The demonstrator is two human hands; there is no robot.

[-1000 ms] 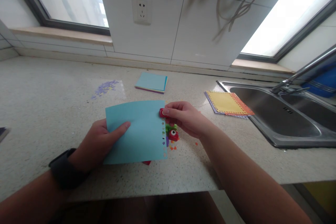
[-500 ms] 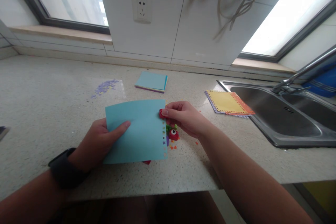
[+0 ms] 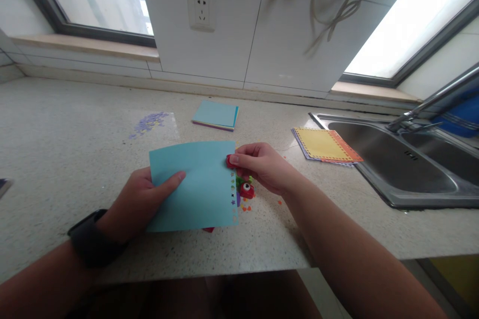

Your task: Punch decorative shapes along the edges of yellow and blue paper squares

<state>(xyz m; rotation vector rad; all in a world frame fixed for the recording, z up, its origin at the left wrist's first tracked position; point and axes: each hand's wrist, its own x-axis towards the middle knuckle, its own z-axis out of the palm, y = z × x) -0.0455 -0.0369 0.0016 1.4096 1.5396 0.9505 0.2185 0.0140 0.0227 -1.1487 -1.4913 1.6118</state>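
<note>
A light blue sheet of paper (image 3: 198,187) is held up over the counter, with small shaped holes down its right edge. My left hand (image 3: 145,199) grips its left side, thumb on top and fingers hidden beneath. At the upper right edge, my right hand (image 3: 262,167) pinches a small red craft punch (image 3: 231,161), which sits on the paper's border. Just below that hand, a second red punch (image 3: 247,190) with a white round button lies on the counter, beside green and purple pieces partly covered by the sheet. Another red corner (image 3: 208,230) peeks out under the paper's lower edge.
Behind the sheet lies a stack of coloured paper (image 3: 216,114). To the right, yellow and orange sheets with punched borders (image 3: 324,144) overlap the rim of the steel sink (image 3: 396,167). Purple confetti (image 3: 149,123) is heaped at left; orange bits (image 3: 247,208) are scattered near the punches.
Almost nothing differs. Both hands, the blue sheet and the red punch keep their places, with only a very slight shift of the whole view.
</note>
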